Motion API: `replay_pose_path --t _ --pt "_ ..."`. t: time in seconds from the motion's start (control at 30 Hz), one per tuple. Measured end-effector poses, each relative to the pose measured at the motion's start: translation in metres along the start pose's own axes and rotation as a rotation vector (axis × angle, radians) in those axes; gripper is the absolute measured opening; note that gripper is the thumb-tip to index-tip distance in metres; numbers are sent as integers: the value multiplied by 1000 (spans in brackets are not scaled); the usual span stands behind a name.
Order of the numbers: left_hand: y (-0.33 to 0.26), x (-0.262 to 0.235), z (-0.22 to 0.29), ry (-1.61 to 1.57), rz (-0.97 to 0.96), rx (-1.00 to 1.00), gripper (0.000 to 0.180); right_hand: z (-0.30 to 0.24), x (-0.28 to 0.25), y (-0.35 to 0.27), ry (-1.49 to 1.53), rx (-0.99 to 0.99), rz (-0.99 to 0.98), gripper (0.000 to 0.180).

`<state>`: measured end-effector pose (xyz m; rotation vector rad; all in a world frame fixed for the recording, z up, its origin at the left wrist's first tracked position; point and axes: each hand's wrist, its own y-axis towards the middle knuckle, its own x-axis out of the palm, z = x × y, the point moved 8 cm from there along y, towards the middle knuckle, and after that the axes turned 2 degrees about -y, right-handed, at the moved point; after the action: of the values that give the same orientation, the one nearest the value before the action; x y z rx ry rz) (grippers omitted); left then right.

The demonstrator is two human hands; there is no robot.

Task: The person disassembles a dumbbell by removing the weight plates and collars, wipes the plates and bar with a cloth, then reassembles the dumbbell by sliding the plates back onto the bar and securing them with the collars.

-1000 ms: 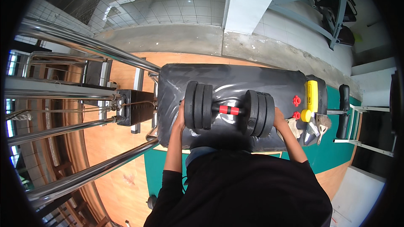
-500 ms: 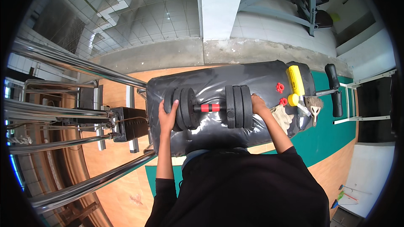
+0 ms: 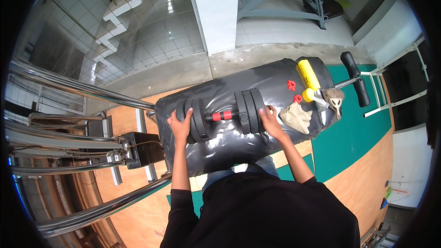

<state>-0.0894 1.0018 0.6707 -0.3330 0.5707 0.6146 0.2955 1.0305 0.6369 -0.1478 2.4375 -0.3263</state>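
Note:
A black dumbbell with a red-and-black grip bar lies across the padded black bench, with several thick plates at each end. My left hand is closed on the left-end plates, its thumb along the outer plate. At the other end, my right hand holds the outer face of the right plates; some of its fingers are hidden behind them. To the right of that hand rest pale work gloves. Two red star-shaped collars sit beyond the gloves.
A yellow bottle, a yellow-lidded container and a brush lie at the bench's right end. Padded rollers stick out past it. Chrome rails and a black weight stack stand at left. A white pillar rises behind.
My right hand has shifted from behind the right plates to nearer their outer side. The dumbbell looks slightly tilted, and the whole view has turned a little.

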Motion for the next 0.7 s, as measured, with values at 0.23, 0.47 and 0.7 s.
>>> replay_pose_path --t 0.23,0.47,0.7 --pt "-38 -6 28 250 58 2 116 -35 9 -3 -24 -2 -1 87" --pt "-52 5 36 574 192 88 123 -21 -13 9 25 -66 -249 76" --pt "-42 11 31 638 240 57 109 44 -101 101 -624 -245 207 42"
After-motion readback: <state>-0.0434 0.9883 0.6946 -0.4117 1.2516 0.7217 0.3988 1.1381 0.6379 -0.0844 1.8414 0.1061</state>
